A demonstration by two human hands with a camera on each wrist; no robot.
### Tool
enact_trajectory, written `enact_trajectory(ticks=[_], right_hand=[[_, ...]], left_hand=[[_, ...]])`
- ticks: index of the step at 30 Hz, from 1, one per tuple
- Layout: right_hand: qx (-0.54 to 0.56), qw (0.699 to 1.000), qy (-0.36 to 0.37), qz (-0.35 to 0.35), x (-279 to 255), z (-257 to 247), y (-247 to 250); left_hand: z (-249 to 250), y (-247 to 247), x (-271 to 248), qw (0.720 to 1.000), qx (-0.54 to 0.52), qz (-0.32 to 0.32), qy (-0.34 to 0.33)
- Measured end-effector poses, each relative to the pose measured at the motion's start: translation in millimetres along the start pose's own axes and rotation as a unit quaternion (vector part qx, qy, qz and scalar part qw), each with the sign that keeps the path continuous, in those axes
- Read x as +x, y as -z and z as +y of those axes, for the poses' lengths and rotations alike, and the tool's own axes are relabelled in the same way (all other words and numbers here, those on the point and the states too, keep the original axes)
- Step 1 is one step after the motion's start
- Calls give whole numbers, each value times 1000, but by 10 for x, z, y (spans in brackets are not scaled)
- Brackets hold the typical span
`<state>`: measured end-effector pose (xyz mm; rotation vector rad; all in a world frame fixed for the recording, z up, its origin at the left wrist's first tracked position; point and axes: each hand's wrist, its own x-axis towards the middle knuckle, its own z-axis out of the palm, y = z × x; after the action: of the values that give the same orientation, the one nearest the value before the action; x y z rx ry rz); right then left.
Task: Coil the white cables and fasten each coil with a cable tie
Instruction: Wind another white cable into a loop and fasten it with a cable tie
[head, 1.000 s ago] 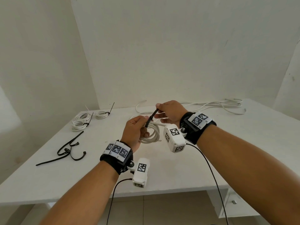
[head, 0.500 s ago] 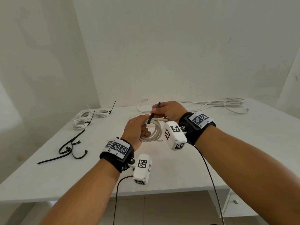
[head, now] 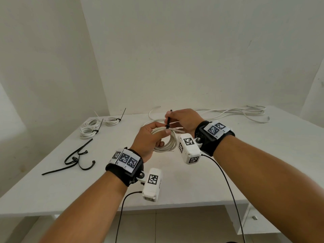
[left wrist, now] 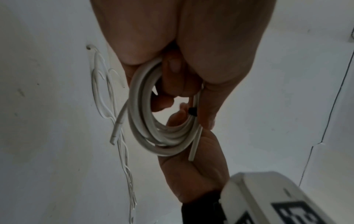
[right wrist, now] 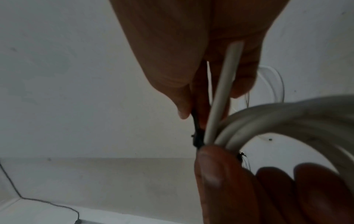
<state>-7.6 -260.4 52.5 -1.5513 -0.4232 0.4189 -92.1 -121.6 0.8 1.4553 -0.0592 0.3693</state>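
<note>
Cinching step: left hand [head: 149, 137] grips cable coil [head: 165, 143]; right hand [head: 185, 120] pinches cable tie [head: 168, 122] tail. Next: pull tight.

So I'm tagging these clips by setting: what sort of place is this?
Probably a plain indoor workroom or recording corner, not a lived-in room: a white table pushed into bare white walls, a tiled floor beneath, and only white cables and black cable ties laid out.
</note>
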Motion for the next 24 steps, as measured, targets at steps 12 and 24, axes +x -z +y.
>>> enact_trajectory(ticks=[12,24], right_hand=[[-119,992,20,37,67,53,-104],[-130,988,-68,-40,236,216,-188]], left_hand=[[-68,42,-96,999,-5,-40,15],[-73,303,-79,998,63,31,-10]])
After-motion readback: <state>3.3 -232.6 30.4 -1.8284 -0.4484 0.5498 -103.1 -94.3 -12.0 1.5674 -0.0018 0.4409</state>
